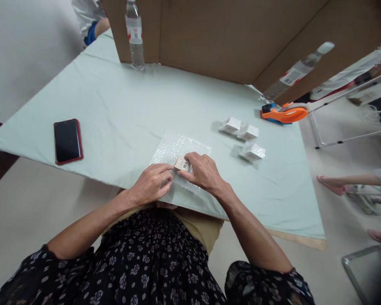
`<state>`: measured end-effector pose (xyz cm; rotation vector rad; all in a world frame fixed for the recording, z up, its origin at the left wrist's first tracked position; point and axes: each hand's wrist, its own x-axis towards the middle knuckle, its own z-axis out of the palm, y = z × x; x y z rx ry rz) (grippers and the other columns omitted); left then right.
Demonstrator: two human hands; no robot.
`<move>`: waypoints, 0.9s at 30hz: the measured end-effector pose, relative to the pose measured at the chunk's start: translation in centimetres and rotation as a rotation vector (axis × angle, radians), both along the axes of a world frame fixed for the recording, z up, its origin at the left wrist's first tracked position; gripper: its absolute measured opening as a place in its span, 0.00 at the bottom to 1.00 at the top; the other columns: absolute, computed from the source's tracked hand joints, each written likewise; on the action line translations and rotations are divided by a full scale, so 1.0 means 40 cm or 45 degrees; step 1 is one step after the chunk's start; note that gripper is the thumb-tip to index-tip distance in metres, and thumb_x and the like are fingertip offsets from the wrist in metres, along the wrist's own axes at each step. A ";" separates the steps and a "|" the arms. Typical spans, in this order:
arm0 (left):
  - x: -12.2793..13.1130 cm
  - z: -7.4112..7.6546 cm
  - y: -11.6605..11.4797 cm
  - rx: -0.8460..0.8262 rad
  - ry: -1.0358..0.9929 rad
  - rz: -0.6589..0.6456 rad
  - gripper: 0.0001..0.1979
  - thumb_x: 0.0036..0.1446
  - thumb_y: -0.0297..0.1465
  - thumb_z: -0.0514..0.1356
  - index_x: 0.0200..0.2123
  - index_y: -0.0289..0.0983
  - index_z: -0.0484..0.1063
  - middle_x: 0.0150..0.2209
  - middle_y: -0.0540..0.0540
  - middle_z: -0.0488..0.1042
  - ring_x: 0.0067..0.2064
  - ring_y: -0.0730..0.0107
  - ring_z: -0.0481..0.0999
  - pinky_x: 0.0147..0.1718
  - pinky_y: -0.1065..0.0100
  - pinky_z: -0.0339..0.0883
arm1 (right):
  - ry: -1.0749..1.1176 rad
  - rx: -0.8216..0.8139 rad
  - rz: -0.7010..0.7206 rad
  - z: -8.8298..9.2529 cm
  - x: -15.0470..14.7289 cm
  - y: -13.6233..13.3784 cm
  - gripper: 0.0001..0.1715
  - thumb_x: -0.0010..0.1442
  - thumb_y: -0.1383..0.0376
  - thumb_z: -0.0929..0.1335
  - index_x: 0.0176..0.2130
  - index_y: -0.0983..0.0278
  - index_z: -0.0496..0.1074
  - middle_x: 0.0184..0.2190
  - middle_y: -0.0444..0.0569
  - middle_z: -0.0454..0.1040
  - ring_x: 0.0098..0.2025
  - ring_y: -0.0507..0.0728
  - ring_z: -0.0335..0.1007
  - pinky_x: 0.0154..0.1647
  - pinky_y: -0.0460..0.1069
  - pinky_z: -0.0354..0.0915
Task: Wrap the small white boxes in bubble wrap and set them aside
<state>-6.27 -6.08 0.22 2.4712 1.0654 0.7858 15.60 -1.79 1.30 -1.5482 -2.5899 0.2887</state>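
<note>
A small tan box (181,164) with a barcode label lies on a sheet of bubble wrap (178,148) at the near edge of the table. My left hand (152,183) has its fingers curled on the near edge of the wrap, touching the box's left side. My right hand (205,171) pinches the box from the right and top. Both hands rest on the wrap.
Three bubble-wrapped white boxes (243,136) lie to the right, an orange tape dispenser (287,113) beyond them. A red-cased phone (67,140) is at left. Two water bottles (135,34) stand by a big cardboard box (228,34). The table is covered in pale green cloth (120,97). Another person's feet (333,184) are at right.
</note>
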 end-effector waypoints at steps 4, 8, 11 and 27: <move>0.008 0.003 0.002 0.019 -0.014 0.006 0.05 0.60 0.24 0.57 0.34 0.37 0.71 0.49 0.39 0.79 0.49 0.58 0.79 0.48 0.56 0.74 | 0.007 -0.014 -0.040 0.001 -0.003 -0.003 0.17 0.60 0.53 0.69 0.43 0.62 0.70 0.40 0.56 0.78 0.37 0.63 0.71 0.38 0.54 0.58; 0.011 0.005 0.004 0.047 -0.015 0.009 0.04 0.60 0.24 0.57 0.33 0.37 0.71 0.48 0.40 0.79 0.49 0.59 0.79 0.47 0.57 0.74 | -0.044 0.006 -0.041 -0.002 -0.004 0.000 0.18 0.60 0.53 0.70 0.44 0.63 0.70 0.41 0.56 0.78 0.38 0.62 0.71 0.38 0.54 0.58; 0.010 0.006 0.003 0.035 -0.009 0.010 0.04 0.59 0.24 0.57 0.33 0.37 0.71 0.48 0.40 0.79 0.49 0.58 0.79 0.47 0.56 0.74 | -0.024 0.005 -0.033 -0.006 -0.002 0.007 0.17 0.61 0.53 0.69 0.44 0.62 0.71 0.41 0.56 0.78 0.38 0.63 0.71 0.40 0.54 0.60; 0.084 0.015 0.158 -0.440 -0.204 0.210 0.03 0.54 0.27 0.58 0.30 0.38 0.72 0.49 0.43 0.80 0.50 0.61 0.78 0.44 0.62 0.72 | 0.801 -0.143 -0.174 -0.019 0.055 -0.029 0.10 0.60 0.57 0.69 0.32 0.60 0.71 0.51 0.55 0.76 0.52 0.62 0.73 0.52 0.58 0.67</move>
